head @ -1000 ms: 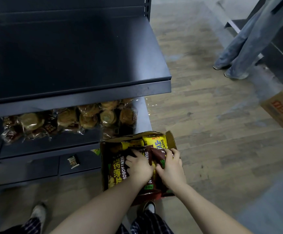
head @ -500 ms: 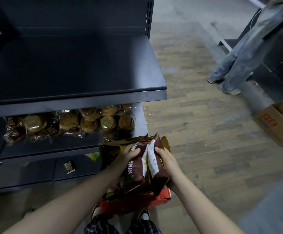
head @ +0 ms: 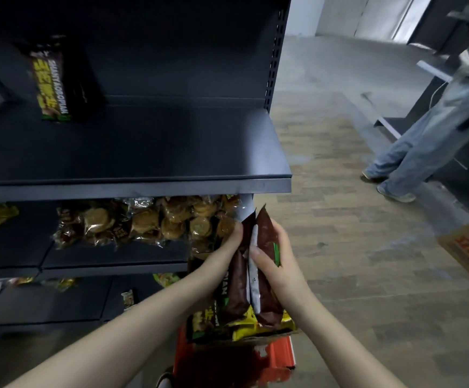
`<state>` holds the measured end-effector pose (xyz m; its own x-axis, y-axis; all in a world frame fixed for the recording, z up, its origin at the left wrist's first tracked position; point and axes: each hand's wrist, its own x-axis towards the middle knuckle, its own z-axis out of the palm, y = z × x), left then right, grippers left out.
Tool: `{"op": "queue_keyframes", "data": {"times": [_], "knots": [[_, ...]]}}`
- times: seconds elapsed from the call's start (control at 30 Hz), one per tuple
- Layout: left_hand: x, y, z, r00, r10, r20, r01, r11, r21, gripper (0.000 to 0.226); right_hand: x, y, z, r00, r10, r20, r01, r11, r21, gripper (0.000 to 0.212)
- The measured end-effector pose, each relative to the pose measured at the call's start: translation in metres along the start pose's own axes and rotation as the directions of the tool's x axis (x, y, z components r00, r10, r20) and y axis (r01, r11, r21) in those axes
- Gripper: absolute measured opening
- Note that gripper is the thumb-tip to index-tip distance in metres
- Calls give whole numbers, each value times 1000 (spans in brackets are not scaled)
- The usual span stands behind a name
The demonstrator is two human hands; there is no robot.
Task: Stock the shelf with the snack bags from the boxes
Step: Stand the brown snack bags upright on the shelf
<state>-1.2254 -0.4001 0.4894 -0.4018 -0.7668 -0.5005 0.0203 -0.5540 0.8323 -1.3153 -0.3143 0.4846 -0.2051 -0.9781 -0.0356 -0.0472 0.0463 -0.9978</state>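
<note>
Between my two hands stands a stack of brown snack bags (head: 264, 239), held upright just below the front right corner of the dark shelf (head: 171, 147). My left hand (head: 232, 242) presses the stack's left side and my right hand (head: 276, 261) grips its right side. Under the hands is the open red box (head: 278, 354) on the floor, with more brown and yellow snack bags (head: 255, 327) inside. One matching dark bag (head: 57, 82) stands at the back left of the shelf.
Clear packs of round pastries (head: 149, 219) fill the lower shelf (head: 88, 264). A small packet (head: 128, 298) lies on the lowest shelf. Another person's legs (head: 412, 147) stand at the right by a second rack. A cardboard box (head: 468, 247) sits at the right edge.
Both hands closed on a stack of bags inside the box, then lifted it up out of the box toward the shelf edge. My view tilted upward.
</note>
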Motion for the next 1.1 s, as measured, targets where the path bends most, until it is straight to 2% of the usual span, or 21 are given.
{"op": "queue_keyframes", "data": {"times": [0.07, 0.17, 0.27, 0.3, 0.37, 0.4, 0.5, 0.63, 0.7, 0.77, 0.87, 1.0, 1.1], "knots": [[-8, 11, -7, 997, 74, 28, -76, 993, 88, 47, 8, -11, -2, 997, -48, -52, 53, 994, 99, 66], [-43, 29, -10, 915, 385, 119, -402, 896, 187, 55, 16, -34, 2, 998, -43, -47, 53, 966, 254, 52], [-73, 34, -8, 857, 487, 167, -514, 830, 215, 73, 24, -47, 10, 999, -48, 8, 44, 951, 305, 39], [-75, 36, -8, 834, 528, 158, -551, 805, 221, 77, 25, -53, 14, 999, -53, 5, 49, 953, 300, 45], [-80, 47, -13, 815, 564, 133, -579, 780, 238, 80, 29, -61, 21, 997, -60, 50, 44, 959, 281, 69], [-83, 54, -15, 820, 562, 113, -571, 782, 249, 79, 32, -65, 25, 995, -83, 61, 64, 961, 268, 71], [-90, 72, -31, 801, 597, 46, -587, 767, 260, 69, 41, -82, 42, 982, -170, 80, 149, 963, 227, 46], [-95, 106, -60, 809, 588, 8, -564, 773, 291, 52, 56, -100, 69, 955, -268, 129, 254, 960, 117, 45], [-99, 119, -72, 797, 604, 14, -579, 756, 306, 50, 66, -109, 84, 964, -233, 125, 213, 964, 156, 37], [-103, 133, -86, 769, 639, 13, -604, 720, 342, 61, 80, -118, 100, 975, -184, 128, 160, 970, 181, 29], [-102, 152, -113, 742, 670, -6, -614, 684, 395, 70, 101, -132, 129, 982, -137, 131, 119, 984, 133, 33], [-92, 176, -161, 690, 711, -138, -634, 685, 359, 67, 131, -151, 171, 976, -50, 211, 25, 993, 118, 39], [-81, 193, -198, 704, 683, -195, -630, 727, 273, 53, 157, -162, 202, 953, 34, 302, -73, 990, 117, 39]]}}
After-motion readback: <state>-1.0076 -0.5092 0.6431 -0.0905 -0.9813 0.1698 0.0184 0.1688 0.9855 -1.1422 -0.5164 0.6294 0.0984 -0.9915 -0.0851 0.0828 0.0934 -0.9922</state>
